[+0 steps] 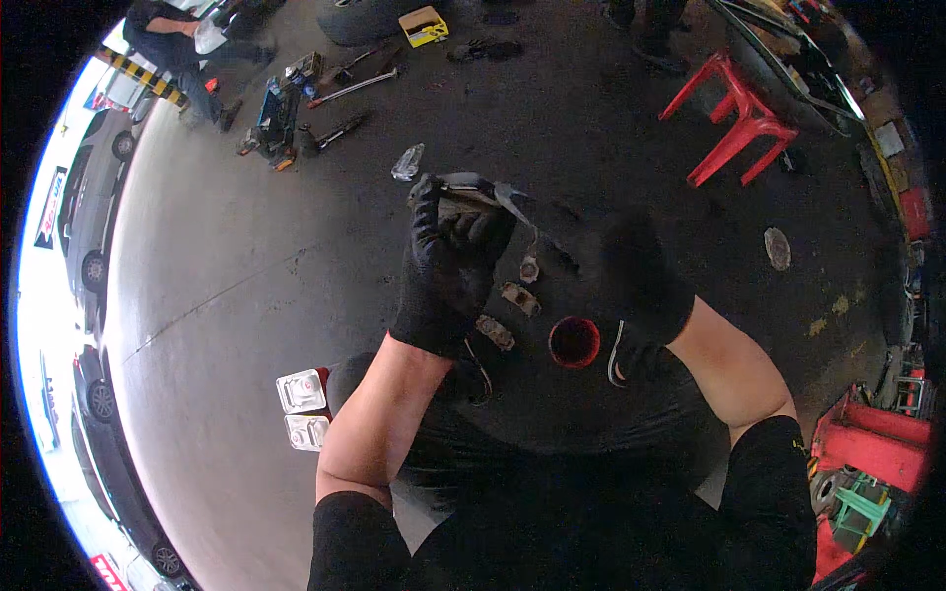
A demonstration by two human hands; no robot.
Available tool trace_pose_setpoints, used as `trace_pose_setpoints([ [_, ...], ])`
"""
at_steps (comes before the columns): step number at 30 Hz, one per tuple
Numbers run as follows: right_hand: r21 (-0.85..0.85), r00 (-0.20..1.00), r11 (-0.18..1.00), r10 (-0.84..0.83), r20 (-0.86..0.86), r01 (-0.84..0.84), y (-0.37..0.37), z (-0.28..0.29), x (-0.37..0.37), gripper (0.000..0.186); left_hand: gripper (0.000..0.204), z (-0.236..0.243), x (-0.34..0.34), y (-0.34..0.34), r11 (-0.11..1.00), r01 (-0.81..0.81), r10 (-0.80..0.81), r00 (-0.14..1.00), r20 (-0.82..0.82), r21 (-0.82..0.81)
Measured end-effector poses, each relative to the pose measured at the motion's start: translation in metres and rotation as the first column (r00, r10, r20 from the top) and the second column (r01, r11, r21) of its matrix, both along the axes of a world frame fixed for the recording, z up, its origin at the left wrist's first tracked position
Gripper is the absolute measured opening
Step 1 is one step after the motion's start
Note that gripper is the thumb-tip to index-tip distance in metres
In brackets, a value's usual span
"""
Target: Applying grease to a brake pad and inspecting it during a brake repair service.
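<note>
My left hand (455, 231), in a black glove, is closed around a curved, dark part with a pale edge (465, 184), possibly a brake shoe, raised above the floor. My right hand (631, 261), also gloved in black, is dark and smeared. A flat grey-bladed tool (514, 204) slants from the curved part toward it, and its dark end seems to lie in the right fingers. Below the hands, two worn metal pieces (520, 297) like brake pads and a small ring-ended metal part (530, 268) rest on the floor. Beside them stands a round red-rimmed container (574, 343) with dark contents.
Two clear-and-white packs (302, 391) lie by my left leg. Crumpled clear plastic (408, 162) is beyond my left hand. Farther off are a tool tray (273, 118), a yellow box (424, 27), a red stool (734, 118) and another person (187, 49). Red equipment (877, 438) stands at right.
</note>
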State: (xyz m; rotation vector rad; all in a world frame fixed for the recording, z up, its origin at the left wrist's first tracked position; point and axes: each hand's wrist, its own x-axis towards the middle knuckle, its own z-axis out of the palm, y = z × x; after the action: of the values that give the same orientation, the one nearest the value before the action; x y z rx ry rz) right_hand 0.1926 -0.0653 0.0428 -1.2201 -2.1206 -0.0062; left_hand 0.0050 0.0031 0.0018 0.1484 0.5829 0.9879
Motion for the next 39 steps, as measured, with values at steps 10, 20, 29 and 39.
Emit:
trace_pose_setpoints([
  [10, -0.406, 0.828, 0.891, -0.065, -0.557, -0.203, -0.001, -0.015, -0.009, 0.052, 0.033, 0.015, 0.004, -0.003, 1.0, -0.001, 0.001, 1.0, 0.02, 0.004],
  [20, -0.135, 0.988, 0.991, -0.038, -0.149, 0.018, -0.002, -0.016, -0.011, 0.062, 0.036, 0.008, 0.003, -0.001, 0.999, -0.018, 0.019, 0.999, -0.029, 0.027],
  [29, -0.147, 0.997, 0.989, -0.03, -0.077, 0.018, -0.004, -0.008, -0.005, 0.062, 0.036, 0.011, 0.002, -0.001, 1.0, 0.002, -0.001, 1.0, 0.017, -0.016],
  [39, -0.061, 0.997, 0.997, -0.052, 0.049, 0.055, -0.003, -0.014, -0.016, 0.064, 0.032, 0.009, 0.0, -0.001, 0.998, -0.055, 0.055, 0.992, -0.113, 0.0],
])
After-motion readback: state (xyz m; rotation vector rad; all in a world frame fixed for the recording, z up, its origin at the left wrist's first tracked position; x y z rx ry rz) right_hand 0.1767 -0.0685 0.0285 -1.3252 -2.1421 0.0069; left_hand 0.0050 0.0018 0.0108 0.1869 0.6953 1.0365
